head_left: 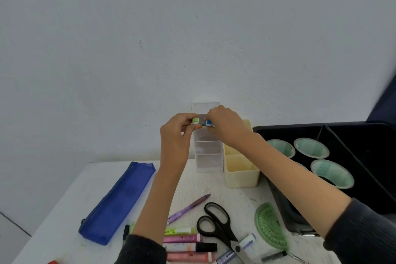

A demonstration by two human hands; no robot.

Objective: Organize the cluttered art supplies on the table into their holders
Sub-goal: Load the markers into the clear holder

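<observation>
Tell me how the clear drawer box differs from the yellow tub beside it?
The clear drawer box is see-through and taller, with drawers stacked one above another facing front; the yellow tub is opaque, lower and open on top, and seems divided inside. Both are boxy holders standing side by side at the back of the table, near the wall.

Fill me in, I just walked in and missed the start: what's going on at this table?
A person is sorting art supplies. The left hand pinches a small green piece and the right hand a small blue piece, both held up in front of the clear drawer organizer. What they are is too small to tell. Scissors, markers, a purple pen and a green protractor lie loose on the table.
</observation>
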